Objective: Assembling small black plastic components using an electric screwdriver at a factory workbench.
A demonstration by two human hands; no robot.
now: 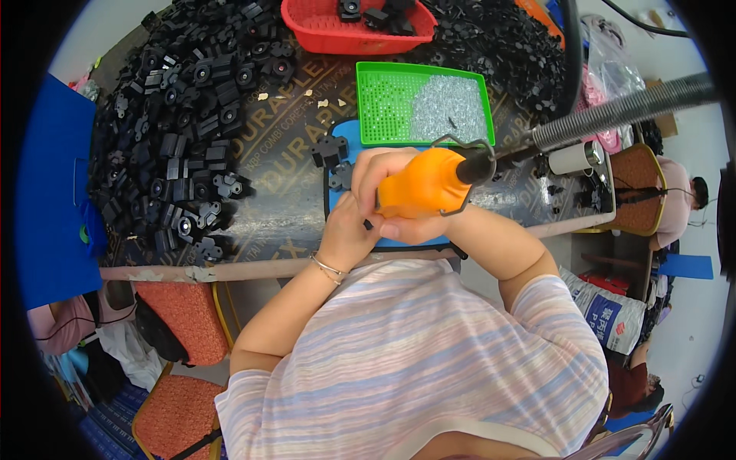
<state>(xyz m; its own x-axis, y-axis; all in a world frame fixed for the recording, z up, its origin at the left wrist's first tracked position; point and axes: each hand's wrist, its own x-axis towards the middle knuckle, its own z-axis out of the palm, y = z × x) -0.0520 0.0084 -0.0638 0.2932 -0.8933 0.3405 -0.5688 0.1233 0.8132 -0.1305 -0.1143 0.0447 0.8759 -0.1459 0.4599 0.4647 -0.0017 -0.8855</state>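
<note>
My right hand [378, 170] is wrapped round an orange power screwdriver [422, 185], which hangs from a spring-covered cable. Close against it, my left hand [346, 231] is closed with its fingertips under the tool. What those fingers hold is mostly hidden; only a small dark bit shows between the hands. Both hands are over a blue mat [353, 132]. Beside them, at the mat's left edge, lie black plastic parts [330, 151]. Just beyond the hands stands a green perforated tray [383, 142] with a heap of small silvery screws [451, 107] in its right half.
A large pile of black plastic parts [184, 153] covers the table's left side; more are heaped at the back right. A red basket [353, 42] with black parts stands at the back. The spring-covered cable [625, 111] crosses from the right. A white cylinder [571, 159] lies near the right edge.
</note>
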